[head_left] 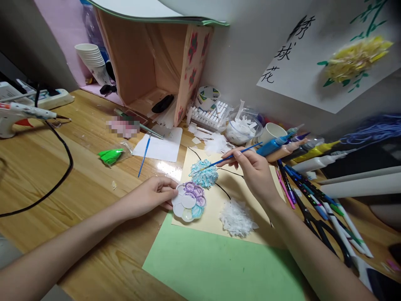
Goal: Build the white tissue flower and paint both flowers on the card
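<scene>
My left hand [159, 193] grips the left rim of a flower-shaped paint palette [189, 202], whose wells hold purple, turquoise and pale yellow paint. Between the fingers of my right hand [250, 165] is a thin blue paintbrush [224, 159]. Its tip lies over a ruffled paper flower [205, 173] tinted turquoise; whether it touches, I cannot tell. Nearer to me, a white ruffled paper flower [238, 219] sits on the same cream sheet [200, 225], which has thin black lines drawn on it. Under that sheet lies a green sheet [225, 263].
A second blue brush [144, 156] rests against white paper [169, 144]. Scissors [322, 228], markers and paint bottles [272, 144] crowd the right side. Behind stand a bowl of paper scraps [242, 129] and a cardboard box [134, 62]. A glue gun [25, 113] with a black cable lies left.
</scene>
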